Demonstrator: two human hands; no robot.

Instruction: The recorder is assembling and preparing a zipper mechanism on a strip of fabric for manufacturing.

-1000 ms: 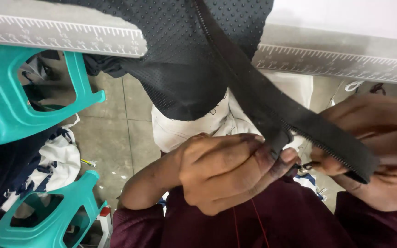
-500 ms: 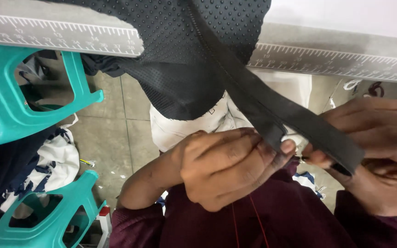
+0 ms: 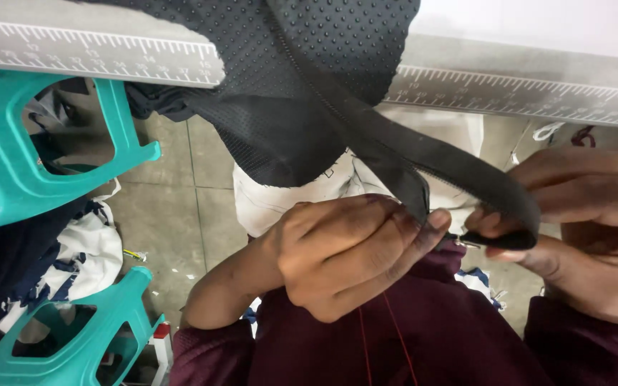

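Note:
A black zipper tape [image 3: 423, 154] runs down from a piece of black dotted mesh fabric [image 3: 302, 86] that hangs over the table edge. My left hand [image 3: 345, 254] pinches the tape near its lower end between thumb and fingers. My right hand [image 3: 581, 221] grips the folded end of the same tape just to the right, with a small metal slider part [image 3: 466, 241] showing between the two hands. Both hands are close together over my maroon-clad lap.
The table edge carries a grey ruler strip [image 3: 94, 53]. Two teal plastic stools [image 3: 30, 157] stand at the left, on a tiled floor with white and dark cloth [image 3: 73, 257] heaped beside them. A white fabric piece [image 3: 280, 200] hangs below the mesh.
The tape's end has been folded over into a loop in my right hand, which has moved slightly up. My left hand stays pinched on the tape.

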